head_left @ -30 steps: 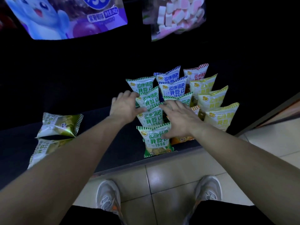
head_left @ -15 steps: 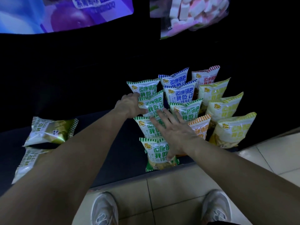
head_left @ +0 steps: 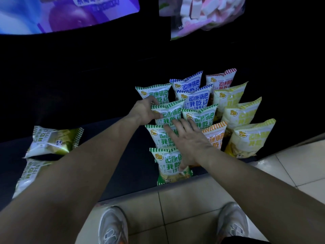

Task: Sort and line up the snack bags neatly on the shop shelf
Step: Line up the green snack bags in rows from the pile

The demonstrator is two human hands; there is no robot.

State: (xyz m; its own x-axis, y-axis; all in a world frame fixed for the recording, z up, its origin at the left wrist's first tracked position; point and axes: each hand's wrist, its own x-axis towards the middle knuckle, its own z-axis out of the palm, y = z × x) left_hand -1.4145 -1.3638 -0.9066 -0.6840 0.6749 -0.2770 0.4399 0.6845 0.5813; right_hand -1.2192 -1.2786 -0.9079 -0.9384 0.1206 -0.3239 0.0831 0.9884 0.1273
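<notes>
Snack bags stand in rows on a dark low shelf [head_left: 133,166]. The left row is green-striped bags [head_left: 168,166], the middle row holds blue-striped bags [head_left: 195,99] with an orange one [head_left: 215,136] in front, and the right row is yellow bags [head_left: 249,140]. My left hand [head_left: 143,110] grips the left edge of the second green bag from the back [head_left: 171,114]. My right hand [head_left: 189,140] lies flat with spread fingers on the faces of the front green bags.
Two olive-green bags [head_left: 54,140] lie flat at the shelf's left. Large purple and marshmallow bags [head_left: 202,13] hang above. Pale floor tiles [head_left: 175,205] and my two shoes are below the shelf's front edge [head_left: 133,194].
My left hand slid back along the green row and closed on a bag's edge. My right hand moved left from the orange bag onto the green bags.
</notes>
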